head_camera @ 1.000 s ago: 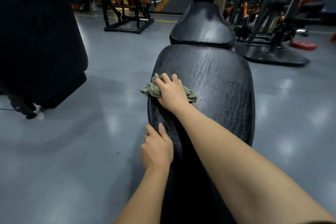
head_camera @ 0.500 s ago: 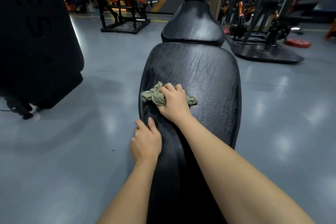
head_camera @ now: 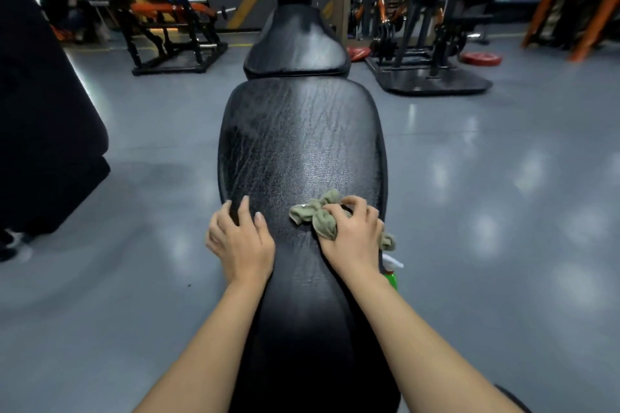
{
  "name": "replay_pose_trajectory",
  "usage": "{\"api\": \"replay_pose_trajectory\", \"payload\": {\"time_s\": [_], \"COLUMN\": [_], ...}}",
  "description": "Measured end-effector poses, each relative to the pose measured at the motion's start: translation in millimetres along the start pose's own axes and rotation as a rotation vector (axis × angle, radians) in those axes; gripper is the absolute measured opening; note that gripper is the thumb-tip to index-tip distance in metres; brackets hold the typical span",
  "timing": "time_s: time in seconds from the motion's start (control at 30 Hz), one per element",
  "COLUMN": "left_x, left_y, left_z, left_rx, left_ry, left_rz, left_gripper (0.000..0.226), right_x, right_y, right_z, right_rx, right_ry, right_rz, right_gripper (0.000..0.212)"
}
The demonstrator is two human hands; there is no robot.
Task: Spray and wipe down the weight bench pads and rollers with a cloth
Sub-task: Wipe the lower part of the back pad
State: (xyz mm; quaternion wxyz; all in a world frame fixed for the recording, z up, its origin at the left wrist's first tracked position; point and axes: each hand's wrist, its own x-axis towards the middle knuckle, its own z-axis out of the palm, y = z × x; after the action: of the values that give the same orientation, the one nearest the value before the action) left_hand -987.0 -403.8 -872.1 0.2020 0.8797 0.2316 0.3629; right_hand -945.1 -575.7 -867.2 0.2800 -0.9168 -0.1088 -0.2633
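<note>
I am gripping the bunched green cloth (head_camera: 321, 219) in my right hand (head_camera: 352, 238), fingers curled round it, and pressing it onto the long black bench pad (head_camera: 302, 144) near its right edge. My left hand (head_camera: 241, 241) is lying open over the pad's left edge, fingers spread, holding nothing. A green spray bottle (head_camera: 391, 277) is showing just beside my right wrist.

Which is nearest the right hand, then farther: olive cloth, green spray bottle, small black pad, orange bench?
1. Olive cloth, in right hand.
2. Green spray bottle, by wrist.
3. Small black pad, ahead.
4. Orange bench, far left.
</note>
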Motion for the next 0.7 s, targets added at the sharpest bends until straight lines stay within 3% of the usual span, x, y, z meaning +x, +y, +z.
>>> {"api": "replay_pose_trajectory", "payload": {"time_s": [0.13,0.23,0.47,0.6,0.7], "left_x": [-2.4,2.1,4.6,3.1,5.1], "left_y": [2.3,0.9,2.4,5.9,16.6], "left_z": [2.3,3.1,-0.3,1.5,-2.8], "left_rx": [0.105,0.116,0.157,0.243,0.187], "left_ry": [-0.032,-0.031,-0.134,-0.189,-0.218], "left_rz": [0.373,0.338,0.334,0.346,0.331], "left_gripper": [0.045,0.046,0.049,0.056,0.055], "right_x": [5.6,15.5,15.3,18.4,13.7], "right_y": [25.1,26.0,21.4,28.4,37.2], "right_z": [-12.9,-16.2,-14.8,-27.4,-38.8], "right_rx": [-0.028,0.019,0.016,0.195,0.290], "right_ry": [-0.098,-0.199,-0.163,-0.321,-0.330], "right_rz": [0.062,0.088,0.050,0.080,0.026], "right_gripper": [0.033,0.037,0.045,0.074,0.084]}}
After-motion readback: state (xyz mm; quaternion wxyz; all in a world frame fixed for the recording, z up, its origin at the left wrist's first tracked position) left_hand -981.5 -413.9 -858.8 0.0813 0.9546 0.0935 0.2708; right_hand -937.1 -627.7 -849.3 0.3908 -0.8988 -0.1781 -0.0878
